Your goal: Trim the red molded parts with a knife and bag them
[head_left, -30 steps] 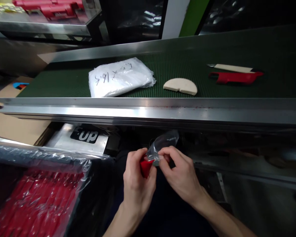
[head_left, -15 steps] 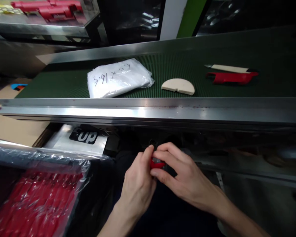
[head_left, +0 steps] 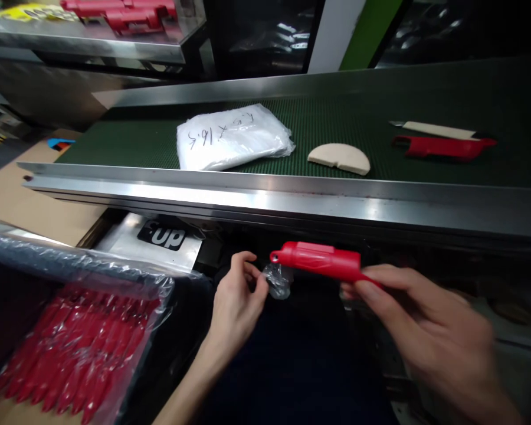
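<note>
My right hand [head_left: 429, 330] grips a red plastic housing [head_left: 323, 260] by its right end, holding it level below the conveyor's edge. The housing has a small hole in the tip at its left end. My left hand [head_left: 241, 289] is closed in a pinch at a crumpled clear plastic bag [head_left: 278, 280], just under that tip. Whether the bag touches the housing I cannot tell. On the belt to the right lie another red plastic part [head_left: 442, 147] and a knife with a pale handle [head_left: 440, 129].
The green conveyor belt [head_left: 128, 136] has a metal rail [head_left: 230, 186] along its near side. A pack of white plastic bags [head_left: 234, 139] and a beige half-disc [head_left: 338, 158] lie on it. At lower left stands a plastic-lined box [head_left: 159, 295] with rows of red parts [head_left: 79, 342].
My hands have moved apart, the right one drawing the red housing rightward into full view. Clear plastic now shows at my left fingers. The view has shifted slightly left.
</note>
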The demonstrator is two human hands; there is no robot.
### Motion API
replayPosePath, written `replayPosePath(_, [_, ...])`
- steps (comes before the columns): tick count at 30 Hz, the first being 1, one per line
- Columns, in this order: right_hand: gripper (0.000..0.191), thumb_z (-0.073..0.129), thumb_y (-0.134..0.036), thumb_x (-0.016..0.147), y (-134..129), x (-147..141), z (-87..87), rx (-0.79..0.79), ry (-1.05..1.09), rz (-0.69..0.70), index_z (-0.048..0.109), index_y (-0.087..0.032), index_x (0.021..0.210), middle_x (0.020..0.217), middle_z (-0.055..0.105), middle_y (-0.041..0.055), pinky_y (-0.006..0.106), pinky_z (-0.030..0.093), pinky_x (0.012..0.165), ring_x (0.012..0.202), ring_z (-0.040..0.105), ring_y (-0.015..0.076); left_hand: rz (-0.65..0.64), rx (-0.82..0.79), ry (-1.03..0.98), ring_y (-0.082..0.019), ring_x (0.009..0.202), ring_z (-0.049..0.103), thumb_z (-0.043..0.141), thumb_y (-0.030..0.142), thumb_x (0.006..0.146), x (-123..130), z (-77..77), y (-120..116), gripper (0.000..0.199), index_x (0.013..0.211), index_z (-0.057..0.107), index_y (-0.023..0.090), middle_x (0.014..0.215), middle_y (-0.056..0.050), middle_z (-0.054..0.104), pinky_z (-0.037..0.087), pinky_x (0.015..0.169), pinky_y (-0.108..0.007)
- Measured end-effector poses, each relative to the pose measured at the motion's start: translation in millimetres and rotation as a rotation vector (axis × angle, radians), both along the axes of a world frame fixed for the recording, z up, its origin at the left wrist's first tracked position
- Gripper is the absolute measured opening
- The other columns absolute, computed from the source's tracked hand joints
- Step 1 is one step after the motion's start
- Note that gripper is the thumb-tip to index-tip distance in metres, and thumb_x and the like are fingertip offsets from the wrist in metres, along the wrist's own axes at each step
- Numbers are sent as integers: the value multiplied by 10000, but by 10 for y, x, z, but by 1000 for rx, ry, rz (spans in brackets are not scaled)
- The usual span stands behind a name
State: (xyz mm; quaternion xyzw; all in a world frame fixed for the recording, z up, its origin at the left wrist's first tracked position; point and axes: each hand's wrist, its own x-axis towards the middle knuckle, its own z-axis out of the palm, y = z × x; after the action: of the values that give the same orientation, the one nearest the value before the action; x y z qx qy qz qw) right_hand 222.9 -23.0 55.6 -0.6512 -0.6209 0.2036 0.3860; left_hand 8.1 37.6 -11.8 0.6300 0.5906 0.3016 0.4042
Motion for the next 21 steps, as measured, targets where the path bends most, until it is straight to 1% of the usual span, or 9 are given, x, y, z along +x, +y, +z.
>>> replayPosePath(1, [90, 615, -230, 929, -47, 17, 22, 67, -75, 16, 646, -279, 998, 923, 678, -33, 196, 531, 726, 780, 656, 114, 36, -37, -37, -160, 693, 556, 545, 195, 877, -26, -10, 39, 163, 1028, 491, 228, 800, 26, 583, 433, 637, -272])
replayPosePath(2, [92, 613, -206, 924, -86, 20, 42, 136, -144, 65, 645, -256, 994, 955, 671, -13, 205, 537, 755, 803, 656, 123, 67, -67, -72, -151, 679, 543, 563, 222, 875, -47, -19, 71, 90, 938, 499, 222, 763, 33, 568, 420, 613, -254])
replayPosePath(5, [100, 608, -130, 909, -132, -38, 85, 317, -292, 246, 651, -195, 972, 927, 667, 12, 191, 543, 789, 797, 657, 117, 109, -130, -180, -138, 665, 525, 607, 283, 867, -70, -23, 99, 119, 806, 538, 206, 719, 32, 559, 405, 597, -235])
replayPosePath(8, [153, 586, -61, 900, -73, -137, 84, 357, -335, 339, 650, -154, 1003, 887, 677, 26, 192, 545, 795, 786, 667, 110, 87, -174, -293, -142, 688, 552, 616, 317, 880, -50, 3, 41, 121, 835, 603, 206, 753, 19, 609, 427, 617, -231])
replayPosePath(11, [200, 548, -21, 902, 30, -205, 47, 380, -316, 405, 651, -140, 1025, 864, 689, 46, 223, 557, 755, 800, 672, 127, 89, -176, -369, -148, 713, 549, 604, 347, 908, -38, 35, -22, 135, 888, 634, 217, 785, 13, 623, 437, 638, -236])
replayPosePath(14, [228, 496, -10, 916, 120, -211, -9, 412, -355, 486, 658, -132, 1021, 844, 699, 63, 249, 567, 710, 798, 676, 148, 84, -135, -413, -150, 722, 530, 568, 346, 939, -50, 55, -33, 151, 908, 646, 221, 812, 6, 607, 431, 651, -243])
replayPosePath(18, [277, 415, -13, 941, 192, -167, -106, 448, -504, 632, 669, -117, 983, 886, 723, 93, 298, 587, 716, 819, 698, 183, 36, -21, -434, -148, 785, 551, 562, 282, 950, -61, 52, -44, 134, 874, 659, 229, 852, 4, 590, 430, 705, -241])
replayPosePath(20, [250, 437, -18, 932, 185, -175, -163, 495, -521, 591, 667, -106, 976, 879, 726, 102, 321, 593, 712, 806, 704, 194, 29, 49, -437, -144, 804, 561, 556, 250, 957, -44, 21, -97, 119, 896, 657, 242, 875, 7, 591, 432, 721, -240])
replayPosePath(21, [216, 469, -27, 925, 167, -197, -194, 521, -489, 534, 664, -108, 971, 853, 724, 95, 315, 595, 703, 784, 704, 189, 37, 87, -441, -144, 818, 565, 547, 235, 963, -28, -3, -138, 114, 917, 651, 248, 896, 6, 592, 434, 731, -242])
